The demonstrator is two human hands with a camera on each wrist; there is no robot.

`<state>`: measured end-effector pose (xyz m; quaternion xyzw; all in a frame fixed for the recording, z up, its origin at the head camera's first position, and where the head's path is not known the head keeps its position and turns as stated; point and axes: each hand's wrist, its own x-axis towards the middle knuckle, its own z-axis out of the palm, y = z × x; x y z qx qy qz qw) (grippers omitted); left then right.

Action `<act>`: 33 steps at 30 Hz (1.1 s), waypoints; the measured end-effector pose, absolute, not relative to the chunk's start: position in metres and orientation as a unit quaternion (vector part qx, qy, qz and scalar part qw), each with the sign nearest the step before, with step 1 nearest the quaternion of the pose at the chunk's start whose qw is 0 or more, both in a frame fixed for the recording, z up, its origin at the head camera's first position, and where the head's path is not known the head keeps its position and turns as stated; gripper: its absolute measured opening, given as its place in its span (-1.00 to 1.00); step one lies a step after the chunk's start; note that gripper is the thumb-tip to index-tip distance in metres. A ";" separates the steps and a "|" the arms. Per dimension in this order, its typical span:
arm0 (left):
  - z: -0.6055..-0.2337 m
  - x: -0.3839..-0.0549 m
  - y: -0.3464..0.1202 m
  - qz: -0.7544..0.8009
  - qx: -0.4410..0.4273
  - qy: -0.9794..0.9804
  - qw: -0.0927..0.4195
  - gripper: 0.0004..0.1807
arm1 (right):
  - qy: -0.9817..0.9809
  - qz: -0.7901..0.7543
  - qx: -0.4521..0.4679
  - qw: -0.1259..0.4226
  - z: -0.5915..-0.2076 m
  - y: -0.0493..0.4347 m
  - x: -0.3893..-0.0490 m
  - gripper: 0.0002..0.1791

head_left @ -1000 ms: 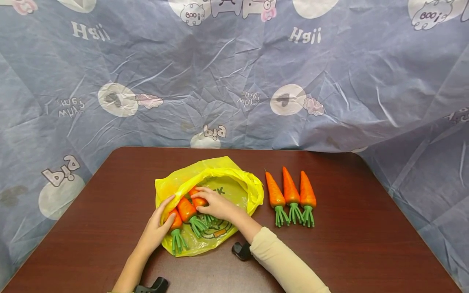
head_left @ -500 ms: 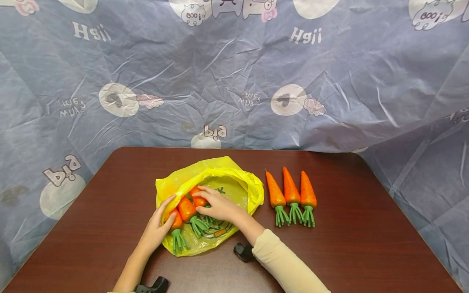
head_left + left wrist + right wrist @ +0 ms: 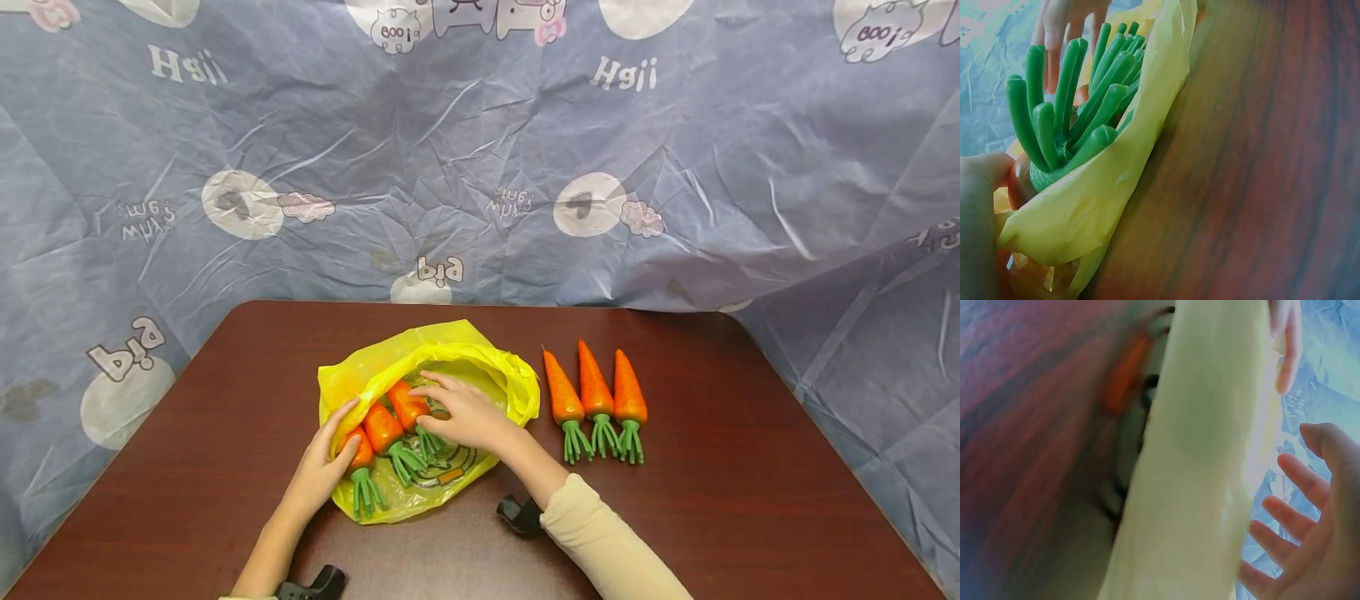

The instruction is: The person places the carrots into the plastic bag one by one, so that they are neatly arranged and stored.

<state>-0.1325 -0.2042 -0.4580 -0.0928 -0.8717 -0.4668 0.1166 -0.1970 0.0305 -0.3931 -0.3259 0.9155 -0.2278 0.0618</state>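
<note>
In the head view, several toy carrots with green stems are grouped at a yellow plastic bag (image 3: 420, 504), three of them inside its mouth. My left hand (image 3: 318, 467) grips the bag's left rim, with the thumb over the leftmost carrot (image 3: 362, 454). Beside it lie the middle carrot (image 3: 382, 429) and the right-hand carrot (image 3: 405, 404), tips hidden under the bag's film. My right hand (image 3: 472, 417) hovers over the bag's opening, fingers spread, right by that last carrot. The right wrist view shows the right hand (image 3: 1310, 531) with its fingers apart and nothing between them.
Three more carrots (image 3: 596, 396) lie in a row on the brown table (image 3: 712, 483), right of the bag. A bluish printed sheet (image 3: 480, 150) hangs behind the table's far edge. Each wrist wears a black camera strap (image 3: 521, 515).
My right hand has let go of the right-hand carrot and drawn back to the right, its fingers spreading. The left hand and the bag have stayed in place.
</note>
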 end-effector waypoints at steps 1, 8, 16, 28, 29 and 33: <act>-0.458 -0.133 -0.204 -0.468 -0.094 -0.871 0.117 -0.46 | 0.916 -0.232 -0.322 0.061 -0.392 0.032 -0.196 -0.52; -0.460 -0.134 -0.205 -0.472 -0.098 -0.867 0.123 -0.46 | 0.919 -0.244 -0.309 0.029 -0.385 0.044 -0.191 -0.55; -0.460 -0.134 -0.205 -0.469 -0.097 -0.870 0.120 -0.46 | 0.918 -0.261 -0.298 -0.008 -0.380 0.059 -0.183 -0.58; -0.458 -0.135 -0.206 -0.491 -0.107 -0.857 0.113 -0.46 | 0.929 -0.262 -0.257 -0.052 -0.369 0.086 -0.177 -0.55; -0.458 -0.135 -0.206 -0.491 -0.106 -0.857 0.111 -0.46 | 0.930 -0.261 -0.254 -0.054 -0.369 0.089 -0.176 -0.55; -0.459 -0.135 -0.206 -0.488 -0.106 -0.859 0.112 -0.46 | 0.932 -0.256 -0.248 -0.064 -0.367 0.099 -0.175 -0.54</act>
